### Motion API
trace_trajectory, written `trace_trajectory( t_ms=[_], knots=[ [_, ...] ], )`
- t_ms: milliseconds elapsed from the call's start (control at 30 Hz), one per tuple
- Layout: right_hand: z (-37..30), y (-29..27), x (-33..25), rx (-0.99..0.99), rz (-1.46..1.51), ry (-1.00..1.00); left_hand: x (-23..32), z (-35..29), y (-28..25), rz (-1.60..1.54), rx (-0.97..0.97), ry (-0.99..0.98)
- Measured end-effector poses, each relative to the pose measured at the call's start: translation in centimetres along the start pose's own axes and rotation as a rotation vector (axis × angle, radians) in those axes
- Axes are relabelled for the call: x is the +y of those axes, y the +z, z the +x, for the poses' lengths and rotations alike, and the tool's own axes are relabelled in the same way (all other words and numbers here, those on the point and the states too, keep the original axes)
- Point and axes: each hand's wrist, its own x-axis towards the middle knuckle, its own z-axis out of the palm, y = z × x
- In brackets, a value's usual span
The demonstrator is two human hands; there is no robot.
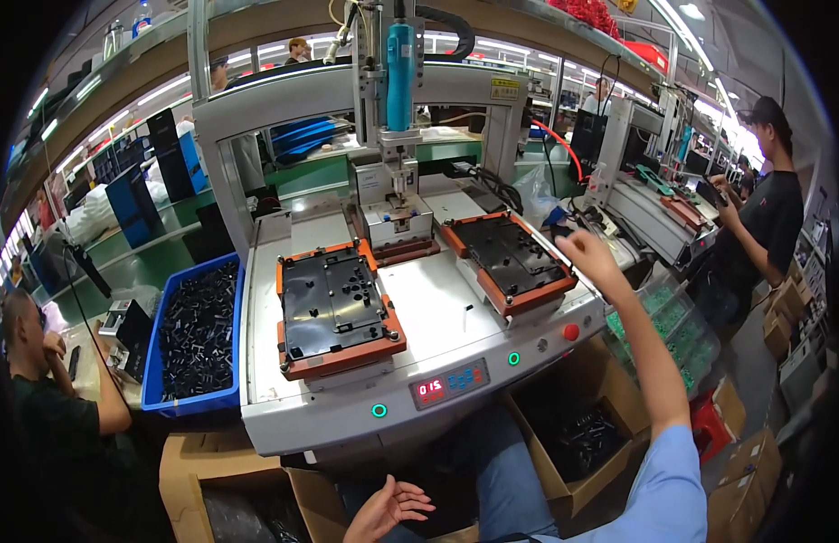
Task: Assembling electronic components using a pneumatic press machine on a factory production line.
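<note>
My left hand [392, 509] hangs over my lap, below the machine's front edge, its fingers apart with nothing in them. My right hand [589, 258] is at the right side of the right fixture [526, 297], fingers curled together; what they hold, if anything, is hidden. A black plastic panel [501, 258] with holes lies in that orange-brown fixture. A second black panel [333, 303] sits in the left fixture [342, 362]. Between and behind them stands the screwdriving head, with a teal electric screwdriver [400, 81] upright above a small metal feeder [397, 222].
Left of the machine is a blue bin [241, 362] of small black parts. A red button [571, 332] and lit green-ringed buttons [379, 410] line the front panel. Open cardboard boxes [632, 389] stand below. Green parts fill a clear compartment tray [668, 335]. Co-workers are at both sides.
</note>
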Motion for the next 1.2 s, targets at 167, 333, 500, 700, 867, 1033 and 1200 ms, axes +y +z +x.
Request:
trace_trajectory(
  t_ms=[167, 333, 500, 700, 867, 1033, 1200],
  knots=[
    [-5.6, 1.0, -1.4, 0.186, 0.154, 0.011, -1.4, 1.6, -3.4, -0.007, -0.012, -0.044],
    [-5.6, 1.9, -0.5, 0.278, 0.176, -0.072, -1.0, 1.5, -2.6, 0.060, 0.016, -0.035],
    [-5.9, 1.4, -0.7, 0.320, 0.141, -0.342, -0.7, 1.3, -2.0, 0.087, 0.015, -0.017],
    [-5.6, 0.6, -1.4, 0.216, 0.146, -0.329, -0.2, 0.1, -0.1, 0.103, 0.030, 0.029],
    [-0.6, 1.2, -1.8, 0.186, 0.131, -0.189, -0.1, 0.1, -0.4, 0.098, 0.026, 0.033],
    [7.5, 5.6, -2.4, 0.030, -0.201, 0.012, 0.1, -0.1, 0.0, 0.122, 0.048, 0.053],
    [12.1, 8.9, -2.1, -0.203, -0.324, 0.174, -0.1, 0.0, 0.0, 0.125, 0.060, 0.037]
  ],
)
